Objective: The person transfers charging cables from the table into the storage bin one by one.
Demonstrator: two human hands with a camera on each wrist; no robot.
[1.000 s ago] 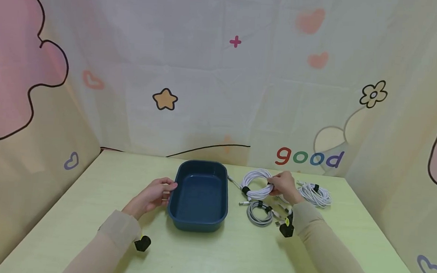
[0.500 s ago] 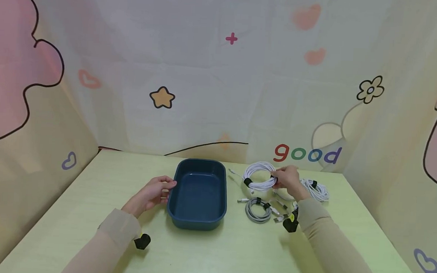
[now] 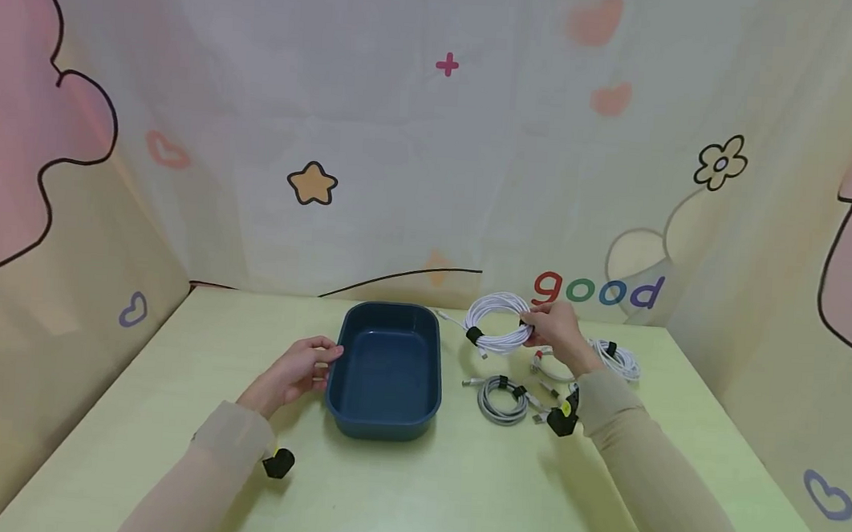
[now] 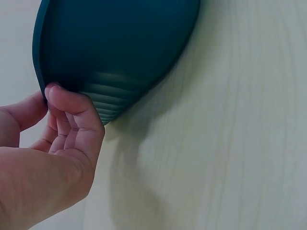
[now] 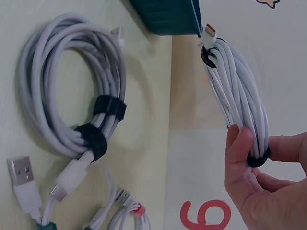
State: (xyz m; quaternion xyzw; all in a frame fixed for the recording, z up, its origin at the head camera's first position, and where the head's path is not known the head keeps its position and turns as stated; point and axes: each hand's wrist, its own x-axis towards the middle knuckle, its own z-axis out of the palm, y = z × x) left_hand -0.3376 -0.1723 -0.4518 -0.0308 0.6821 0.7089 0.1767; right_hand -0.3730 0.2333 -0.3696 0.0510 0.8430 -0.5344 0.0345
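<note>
My left hand (image 3: 299, 373) grips the left rim of a deep blue plastic bin (image 3: 388, 380), which stands on the table. In the left wrist view the thumb and curled fingers (image 4: 76, 112) pinch that rim. Off to the right, my right hand (image 3: 557, 329) holds a coiled white charging cable (image 3: 501, 346) by its right side. This coil is raised above the table, just beyond the bin's back right corner. Black straps bind it, and in the right wrist view its USB-C plug (image 5: 209, 31) points toward the bin. The bin has nothing in it.
A grey coiled cable (image 3: 485, 404) with two black straps lies on the table right of the bin. Behind it is a smaller white cable (image 3: 552, 376) with a red tie. Farther right lies another white cable bundle (image 3: 626, 365). A printed cloth (image 3: 389, 135) hangs behind the table.
My right hand has lifted the white cable coil up and away from the grey cable, then slightly left toward the bin. The left hand keeps its grip on the bin's rim.
</note>
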